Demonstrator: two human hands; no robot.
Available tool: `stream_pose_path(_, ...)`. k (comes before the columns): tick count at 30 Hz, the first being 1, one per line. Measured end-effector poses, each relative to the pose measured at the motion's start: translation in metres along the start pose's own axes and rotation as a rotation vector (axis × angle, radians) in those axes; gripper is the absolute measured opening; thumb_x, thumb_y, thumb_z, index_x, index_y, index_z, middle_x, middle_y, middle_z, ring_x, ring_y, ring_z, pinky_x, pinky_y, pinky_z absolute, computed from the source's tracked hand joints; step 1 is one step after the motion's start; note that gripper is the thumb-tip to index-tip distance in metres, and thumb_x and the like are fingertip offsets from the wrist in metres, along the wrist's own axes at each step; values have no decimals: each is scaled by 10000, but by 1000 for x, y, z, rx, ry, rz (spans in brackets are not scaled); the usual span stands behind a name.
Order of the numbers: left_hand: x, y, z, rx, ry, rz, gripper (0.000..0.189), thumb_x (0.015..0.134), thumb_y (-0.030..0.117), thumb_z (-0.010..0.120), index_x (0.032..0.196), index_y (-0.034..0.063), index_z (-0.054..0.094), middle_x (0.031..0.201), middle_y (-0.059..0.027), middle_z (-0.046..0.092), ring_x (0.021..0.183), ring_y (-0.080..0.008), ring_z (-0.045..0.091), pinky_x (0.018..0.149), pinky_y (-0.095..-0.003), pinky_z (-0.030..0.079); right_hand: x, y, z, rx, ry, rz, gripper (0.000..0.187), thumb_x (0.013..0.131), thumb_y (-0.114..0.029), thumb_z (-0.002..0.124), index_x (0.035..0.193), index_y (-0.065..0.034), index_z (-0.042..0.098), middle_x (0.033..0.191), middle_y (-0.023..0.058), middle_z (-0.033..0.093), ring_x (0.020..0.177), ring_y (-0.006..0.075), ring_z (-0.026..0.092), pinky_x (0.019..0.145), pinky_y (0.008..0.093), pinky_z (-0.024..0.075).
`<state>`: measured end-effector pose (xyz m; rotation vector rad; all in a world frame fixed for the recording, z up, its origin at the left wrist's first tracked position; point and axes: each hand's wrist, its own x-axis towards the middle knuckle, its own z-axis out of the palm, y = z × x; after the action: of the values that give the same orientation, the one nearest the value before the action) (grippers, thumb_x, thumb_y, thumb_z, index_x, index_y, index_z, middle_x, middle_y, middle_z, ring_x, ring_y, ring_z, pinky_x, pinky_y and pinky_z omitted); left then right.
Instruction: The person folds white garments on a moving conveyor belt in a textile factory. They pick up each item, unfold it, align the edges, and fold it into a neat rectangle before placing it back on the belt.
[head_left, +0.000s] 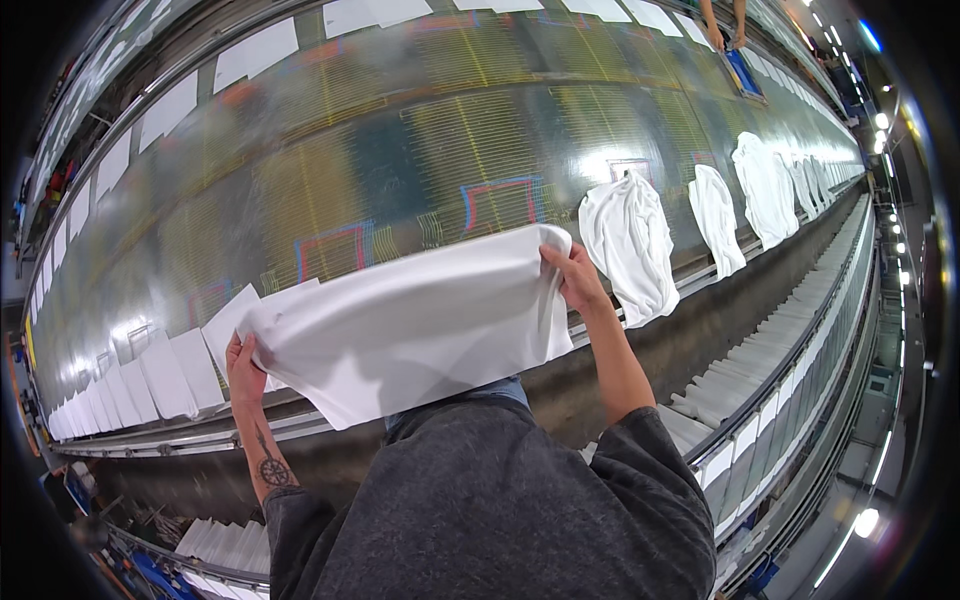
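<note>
A white fabric panel (435, 322) is stretched between my two hands, above the near edge of a long printing table (390, 165). My left hand (246, 367) pinches its left upper corner, and my right hand (576, 276) grips the right upper corner. The panel's lower edge hangs in front of my body. Just right of my right hand, a crumpled white fabric piece (634, 247) lies partly over the table edge. Red and blue printed outlines (502, 202) mark the tabletop beyond the panel. What lies directly beneath the panel is hidden.
Flat white pieces (169, 367) line the near edge at left; others (255, 56) run along the far edge. More crumpled pieces (763, 191) lie at right. Another person's hands (726, 37) hold a blue-framed screen (742, 75). A metal rail (180, 442) borders the table.
</note>
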<state>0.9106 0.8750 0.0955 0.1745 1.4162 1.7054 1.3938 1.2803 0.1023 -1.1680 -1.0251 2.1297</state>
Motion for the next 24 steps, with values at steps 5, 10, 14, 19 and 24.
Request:
stream_pose_path(5,55,-15,-25,-91,-20,12,334,1061,94,588,1390,54,621,1290,-65,719,1190,-181,676,1058,-351,529,40,19,4,80,-62,-51,281,996,-140,733,1248,-24,684,1105,45,741,943,144,724,823,332,616)
stream_pose_path(10,86,-57,-48,-75,32,-123,401,1075,103,551,1471,49,534,1379,-111,663,1260,-228,645,1083,-404,535,73,62,-4,-56,-19,136,324,953,-139,786,1247,-44,688,1118,21,732,983,115,685,872,326,573)
stream_pose_path(14,86,-86,-46,-27,177,-143,532,1077,58,521,1588,41,376,1448,-151,604,1252,-250,645,1077,-425,550,78,78,-8,-331,-1,217,443,926,-84,779,1338,-12,631,1109,24,729,995,101,670,882,305,559)
stream_pose_path(19,64,-91,-38,277,189,15,570,1068,26,538,1613,89,383,1375,-120,649,1212,-187,640,1042,-362,539,66,69,-10,-693,26,-78,799,890,-39,757,1595,-46,383,1291,51,663,961,102,677,867,275,548)
stream_pose_path(24,50,-69,-42,220,165,-28,497,1056,-1,526,1549,53,493,1355,-126,670,1236,-190,635,1064,-341,519,57,42,-13,-392,-180,10,745,925,-45,733,1598,-48,413,1013,-9,722,797,25,573,727,198,486)
